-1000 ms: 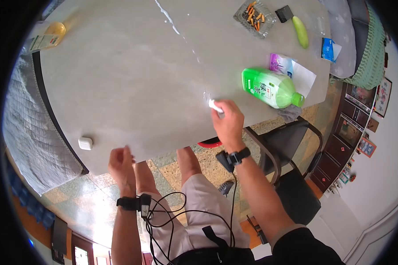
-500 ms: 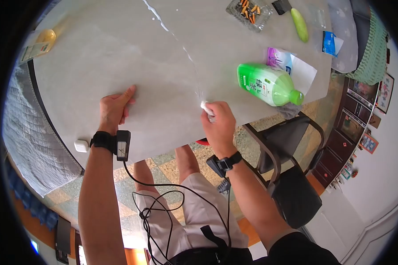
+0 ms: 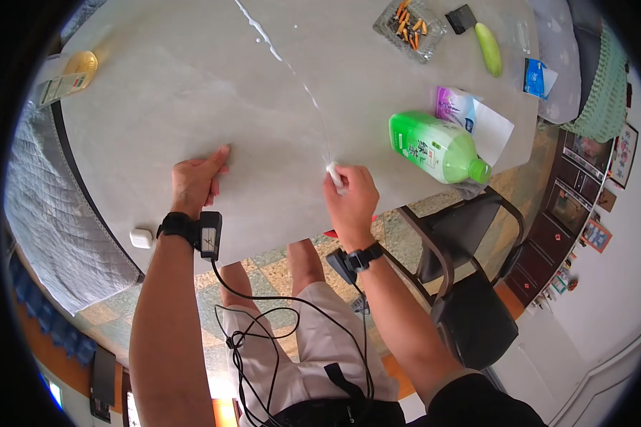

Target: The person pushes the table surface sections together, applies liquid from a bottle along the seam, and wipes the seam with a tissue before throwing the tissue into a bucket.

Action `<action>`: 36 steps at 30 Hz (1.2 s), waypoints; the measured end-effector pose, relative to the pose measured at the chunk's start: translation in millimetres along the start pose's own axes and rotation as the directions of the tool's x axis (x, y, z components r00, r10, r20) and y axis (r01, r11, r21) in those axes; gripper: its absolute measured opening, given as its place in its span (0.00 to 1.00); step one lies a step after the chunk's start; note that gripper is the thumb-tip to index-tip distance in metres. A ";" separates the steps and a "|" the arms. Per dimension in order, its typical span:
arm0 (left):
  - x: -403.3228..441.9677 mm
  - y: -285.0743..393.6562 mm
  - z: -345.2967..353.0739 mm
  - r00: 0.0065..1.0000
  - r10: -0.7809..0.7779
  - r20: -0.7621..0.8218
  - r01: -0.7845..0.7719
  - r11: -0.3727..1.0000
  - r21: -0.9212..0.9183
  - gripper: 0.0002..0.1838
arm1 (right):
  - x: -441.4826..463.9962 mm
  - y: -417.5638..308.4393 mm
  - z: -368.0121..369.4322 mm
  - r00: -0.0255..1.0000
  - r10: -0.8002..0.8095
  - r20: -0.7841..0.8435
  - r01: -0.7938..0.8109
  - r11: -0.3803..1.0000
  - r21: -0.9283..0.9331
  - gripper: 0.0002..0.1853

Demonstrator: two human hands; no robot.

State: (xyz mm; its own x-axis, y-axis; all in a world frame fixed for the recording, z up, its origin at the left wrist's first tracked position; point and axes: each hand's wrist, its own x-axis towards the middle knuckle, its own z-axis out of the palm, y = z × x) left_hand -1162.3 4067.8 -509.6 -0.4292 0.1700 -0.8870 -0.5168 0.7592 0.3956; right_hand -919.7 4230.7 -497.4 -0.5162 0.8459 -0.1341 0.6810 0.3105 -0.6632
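Note:
My right hand [image 3: 353, 199] pinches a small wad of white tissue [image 3: 334, 173] against the grey tabletop [image 3: 157, 121], near its front edge. From the tissue a thin streak of white liquid [image 3: 266, 43] runs up to the top of the view, thicker at the far end. My left hand [image 3: 198, 181] rests on the table to the left, its fingers curled in and its thumb pointing forward; nothing shows in it. A white case [image 3: 141, 238] lies by the left wrist. The green tea bottle [image 3: 434, 147] lies on its side to the right of my right hand.
Behind the bottle is a purple and white tissue pack [image 3: 477, 119]. Farther back are a glass ashtray [image 3: 410, 30] with butts, a black box [image 3: 461, 19], a green cucumber [image 3: 488, 49] and a blue packet [image 3: 539, 78]. A yellowish bottle [image 3: 75, 77] lies far left; a black chair [image 3: 470, 306] stands right.
My left hand has moved forward from the table's front edge onto the tabletop. My right hand, with the tissue, has shifted slightly left and toward me.

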 end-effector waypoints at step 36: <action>-4.0 5.4 1.3 0.997 -0.081 -0.004 0.081 0.996 -0.041 0.30 | 24.2 -20.8 14.8 0.986 0.028 -0.161 -0.007 0.992 0.130 0.09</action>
State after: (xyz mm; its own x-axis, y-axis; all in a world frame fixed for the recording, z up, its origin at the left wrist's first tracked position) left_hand -1162.4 4072.0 -504.2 -0.3888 0.1055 -0.9153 -0.5800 0.7438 0.3321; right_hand -954.1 4238.3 -497.7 -0.4064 0.9132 -0.0319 0.6115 0.2458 -0.7521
